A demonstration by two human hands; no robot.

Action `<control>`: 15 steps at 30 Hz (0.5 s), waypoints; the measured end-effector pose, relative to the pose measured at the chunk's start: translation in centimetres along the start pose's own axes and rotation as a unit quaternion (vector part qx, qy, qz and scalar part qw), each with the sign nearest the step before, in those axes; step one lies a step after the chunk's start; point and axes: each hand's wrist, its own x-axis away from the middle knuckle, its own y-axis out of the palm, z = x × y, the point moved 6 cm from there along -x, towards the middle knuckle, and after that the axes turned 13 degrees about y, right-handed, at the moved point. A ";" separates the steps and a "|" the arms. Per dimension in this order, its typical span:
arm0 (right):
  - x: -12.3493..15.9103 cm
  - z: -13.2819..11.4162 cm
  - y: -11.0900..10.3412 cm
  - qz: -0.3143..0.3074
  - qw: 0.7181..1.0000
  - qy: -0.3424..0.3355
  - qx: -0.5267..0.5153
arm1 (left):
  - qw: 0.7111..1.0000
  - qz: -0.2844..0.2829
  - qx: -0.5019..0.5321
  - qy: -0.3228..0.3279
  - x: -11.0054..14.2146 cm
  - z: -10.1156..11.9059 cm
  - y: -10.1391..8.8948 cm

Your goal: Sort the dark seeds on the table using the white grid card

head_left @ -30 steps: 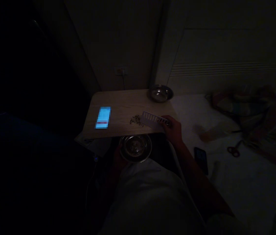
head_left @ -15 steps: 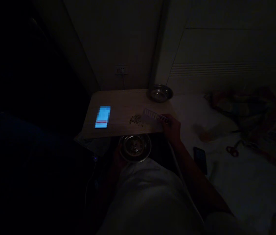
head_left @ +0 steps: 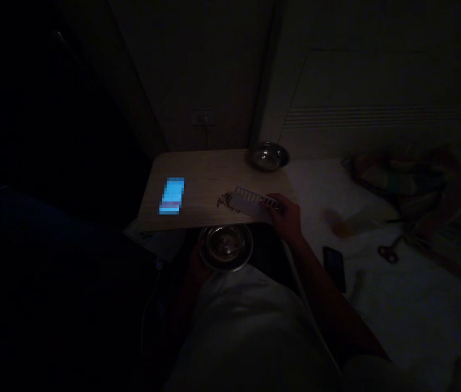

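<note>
The scene is very dark. My right hand [head_left: 285,218] is closed on the right end of a pale, flat piece with a row of slots [head_left: 250,200], which looks like plastic. Its left end touches or hangs just over a small heap of dark bits [head_left: 226,201] on the wooden table [head_left: 201,169]. Below the table's front edge, my left hand [head_left: 200,261] grips the left rim of a round metal bowl [head_left: 247,256]. Small bits lie in the bowl's bottom. Most of the left hand's fingers are hidden in shadow or under the bowl.
A lit phone [head_left: 172,195] lies at the table's left, and another metal bowl [head_left: 269,157] stands at the back right corner. On the white bedding to the right are a dark phone [head_left: 334,268], red-handled scissors [head_left: 388,253] and crumpled cloth [head_left: 402,174]. A socket [head_left: 202,117] sits in the wall.
My right hand has shifted slightly left and down with the slotted piece, whose end now lies closer over the dark bits. The left hand and its bowl stay nearly still.
</note>
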 end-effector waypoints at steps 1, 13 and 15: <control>-0.1 0.2 0.0 -0.005 1.000 0.001 -0.002 | 1.000 -0.002 -0.001 -0.007 -0.1 -0.1 -0.1; -0.6 0.5 1.2 -0.011 0.999 0.016 -0.046 | 0.999 0.014 -0.029 0.029 0.1 0.5 -0.3; -0.6 0.5 1.2 -0.002 0.999 0.014 -0.036 | 1.000 0.001 -0.020 0.022 0.2 0.5 0.0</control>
